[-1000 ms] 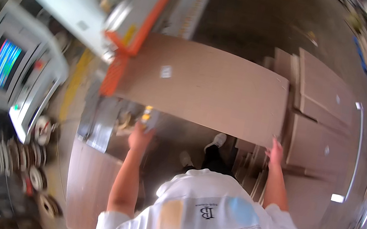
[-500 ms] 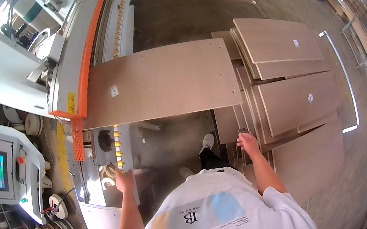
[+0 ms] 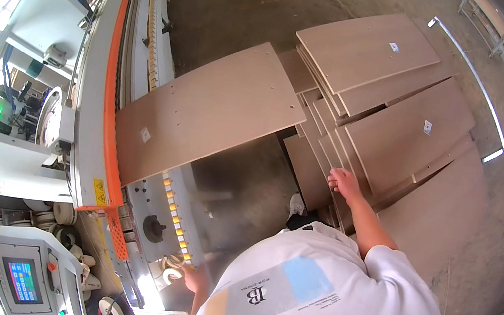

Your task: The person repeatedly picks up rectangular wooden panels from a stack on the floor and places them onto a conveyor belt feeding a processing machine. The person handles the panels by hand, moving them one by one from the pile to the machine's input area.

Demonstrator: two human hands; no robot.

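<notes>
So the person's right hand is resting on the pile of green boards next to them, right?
Not quite. The boards are light brown wood colour, not green. The head view shows the right hand resting on the edge of that pile beside the person, just as you said.

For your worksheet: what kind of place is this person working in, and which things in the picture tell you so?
Most likely a woodworking or furniture-panel workshop. A long machine with an orange rail carries a flat wood panel, more cut panels lie stacked on the concrete floor, and a control screen stands beside the machine.
</notes>
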